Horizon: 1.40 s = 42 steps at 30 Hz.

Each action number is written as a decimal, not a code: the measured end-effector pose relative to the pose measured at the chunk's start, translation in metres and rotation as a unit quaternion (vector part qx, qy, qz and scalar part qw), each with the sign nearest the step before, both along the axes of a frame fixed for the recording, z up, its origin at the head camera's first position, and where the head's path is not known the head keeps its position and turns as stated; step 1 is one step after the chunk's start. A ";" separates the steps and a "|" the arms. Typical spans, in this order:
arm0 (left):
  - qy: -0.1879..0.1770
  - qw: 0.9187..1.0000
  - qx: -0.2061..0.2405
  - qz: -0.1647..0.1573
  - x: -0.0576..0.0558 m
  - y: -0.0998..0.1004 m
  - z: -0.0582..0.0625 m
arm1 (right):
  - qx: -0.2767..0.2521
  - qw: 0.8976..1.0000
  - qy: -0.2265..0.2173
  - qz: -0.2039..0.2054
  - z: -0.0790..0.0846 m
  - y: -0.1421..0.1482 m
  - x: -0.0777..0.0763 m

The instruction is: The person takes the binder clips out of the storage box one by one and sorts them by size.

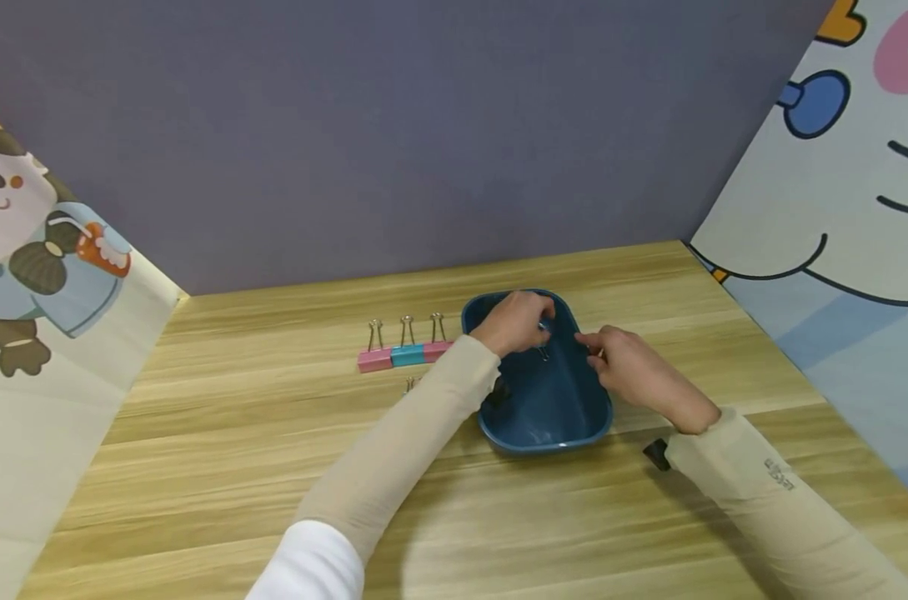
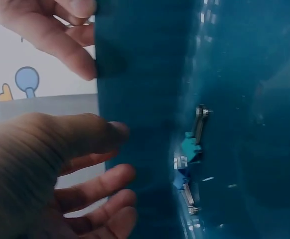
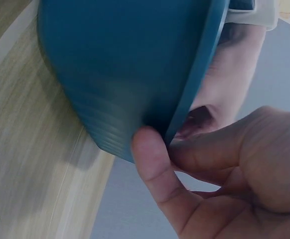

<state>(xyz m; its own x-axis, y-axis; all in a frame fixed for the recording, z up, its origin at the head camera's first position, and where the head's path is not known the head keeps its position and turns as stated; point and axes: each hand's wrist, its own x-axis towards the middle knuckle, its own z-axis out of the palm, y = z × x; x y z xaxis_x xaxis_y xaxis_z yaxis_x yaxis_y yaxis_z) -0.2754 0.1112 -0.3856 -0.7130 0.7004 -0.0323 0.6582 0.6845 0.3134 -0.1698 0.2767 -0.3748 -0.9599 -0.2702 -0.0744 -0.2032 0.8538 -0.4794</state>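
Observation:
A deep blue plastic bin (image 1: 551, 408) stands on the table between both hands. My left hand (image 1: 515, 323) reaches over its near-left side into the far part. Its fingers (image 2: 102, 186) are loosely bent, with nothing between them and the thumb. Inside the bin, by the wall, lie a teal binder clip (image 2: 190, 148) and a blue binder clip (image 2: 181, 179), with metal handles showing. My right hand (image 1: 626, 367) pinches the bin's right rim; in the right wrist view a fingertip (image 3: 149, 149) presses its outer wall.
Left of the bin, a row holds a pink binder clip (image 1: 374, 360), a light-blue one (image 1: 407, 355) and another pink one (image 1: 436, 351), handles upright. Another clip's handles (image 1: 411, 384) show in front, partly behind the left sleeve. A grey-purple panel (image 1: 423, 150) closes the table's back.

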 end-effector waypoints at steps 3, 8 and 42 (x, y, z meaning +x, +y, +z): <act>-0.012 1.000 -0.027 -0.002 -0.002 0.000 -0.005 | 0.000 1.000 0.005 0.003 0.000 0.000 0.000; -0.021 0.998 -0.062 -0.005 -0.001 0.001 -0.009 | -0.005 1.000 0.012 0.006 0.000 0.000 0.000; -0.040 0.996 -0.068 -0.035 -0.007 0.005 -0.014 | -0.003 1.000 -0.006 -0.003 0.000 -0.001 0.000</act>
